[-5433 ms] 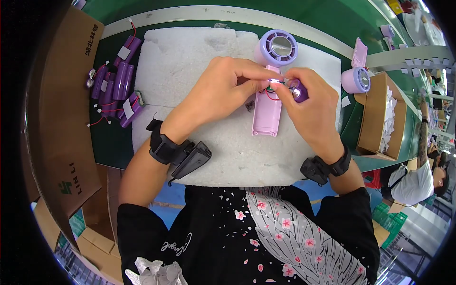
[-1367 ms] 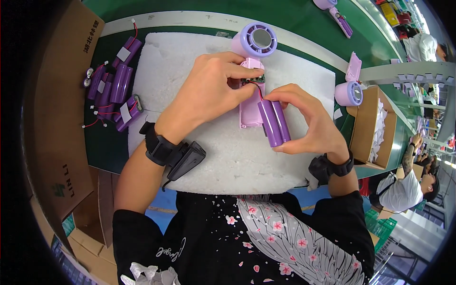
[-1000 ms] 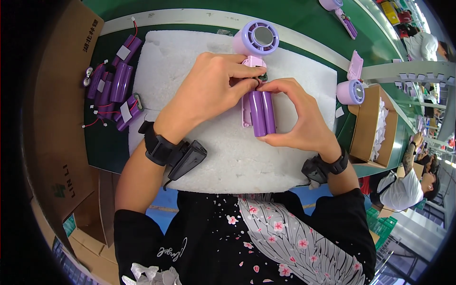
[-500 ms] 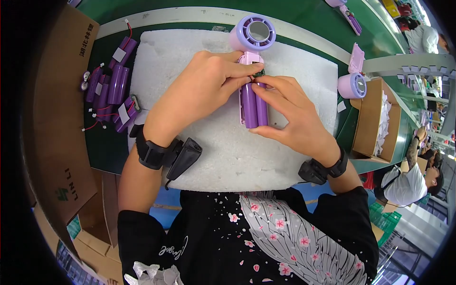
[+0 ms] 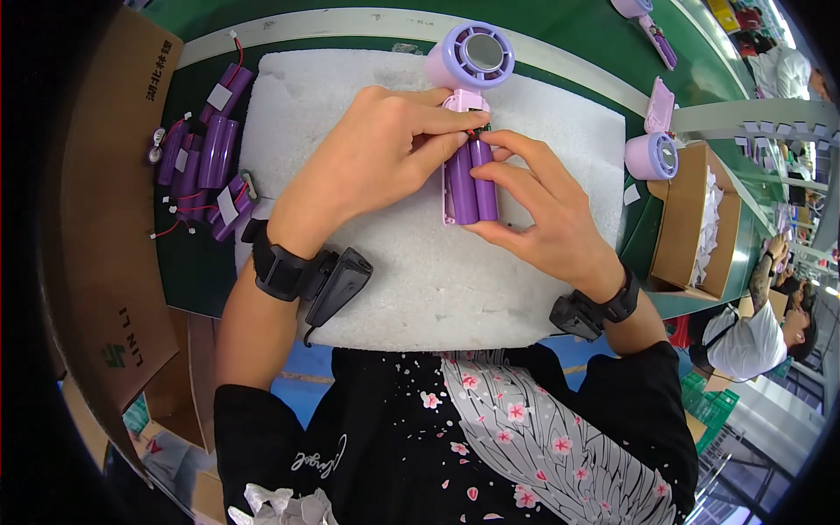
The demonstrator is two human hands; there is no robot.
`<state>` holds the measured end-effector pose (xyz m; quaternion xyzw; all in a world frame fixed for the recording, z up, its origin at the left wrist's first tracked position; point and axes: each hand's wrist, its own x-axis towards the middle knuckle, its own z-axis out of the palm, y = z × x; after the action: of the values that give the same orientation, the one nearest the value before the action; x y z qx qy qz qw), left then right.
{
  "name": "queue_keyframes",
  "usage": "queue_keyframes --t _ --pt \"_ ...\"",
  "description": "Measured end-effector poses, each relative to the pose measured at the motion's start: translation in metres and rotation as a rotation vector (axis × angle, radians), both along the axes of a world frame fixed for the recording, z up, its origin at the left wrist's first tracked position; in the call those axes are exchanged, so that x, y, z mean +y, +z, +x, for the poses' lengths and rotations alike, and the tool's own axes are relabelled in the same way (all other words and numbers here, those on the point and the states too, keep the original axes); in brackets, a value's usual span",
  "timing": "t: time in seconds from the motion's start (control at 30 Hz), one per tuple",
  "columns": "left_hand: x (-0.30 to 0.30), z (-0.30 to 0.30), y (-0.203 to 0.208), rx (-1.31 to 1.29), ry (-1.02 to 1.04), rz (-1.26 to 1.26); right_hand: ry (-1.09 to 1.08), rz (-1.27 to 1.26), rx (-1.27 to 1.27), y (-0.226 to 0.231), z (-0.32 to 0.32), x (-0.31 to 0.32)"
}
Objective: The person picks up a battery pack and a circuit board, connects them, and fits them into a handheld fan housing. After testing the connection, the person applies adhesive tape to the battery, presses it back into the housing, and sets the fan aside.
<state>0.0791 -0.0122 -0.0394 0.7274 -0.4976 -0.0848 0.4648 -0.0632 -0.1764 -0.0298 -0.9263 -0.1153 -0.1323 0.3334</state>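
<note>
A lilac handheld fan lies on the white foam mat with its round head at the far side. Its open pink handle shell holds a purple two-cell battery pack. My left hand closes over the handle's upper end, index finger and thumb at a small green circuit board with red wires, partly hidden by the fingertips. My right hand grips the pack from the right, thumb near its lower end and fingers along its side and upper end.
Several purple battery packs with wires lie left of the foam mat. A tall cardboard box stands at far left. On the right are another lilac fan and a carton holding white pieces. Co-workers sit further right.
The battery pack's lower end has moved slightly away from me. My right fingertips have shifted from its top toward its right side, and the fan head has moved slightly right.
</note>
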Motion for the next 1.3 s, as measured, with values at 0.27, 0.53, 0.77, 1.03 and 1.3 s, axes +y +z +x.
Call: queue_keyframes --t 0.27,0.53,0.77,1.03,1.3 --pt "0.000 0.000 0.007 0.169 0.001 0.106 0.020 0.038 0.025 0.000 0.002 -0.007" --pt "-0.001 0.001 0.003 0.191 0.000 0.096 -0.004 0.045 0.044 0.002 0.002 -0.005" --pt "0.000 0.005 -0.002 0.185 0.017 0.108 0.012 0.053 0.013 -0.002 0.004 -0.007" --pt "-0.004 0.005 -0.010 0.130 0.028 -0.045 -0.006 0.096 0.062 0.005 0.004 -0.004" --pt "0.001 0.004 -0.003 0.194 0.023 0.104 -0.023 0.061 -0.003 -0.003 0.003 -0.002"
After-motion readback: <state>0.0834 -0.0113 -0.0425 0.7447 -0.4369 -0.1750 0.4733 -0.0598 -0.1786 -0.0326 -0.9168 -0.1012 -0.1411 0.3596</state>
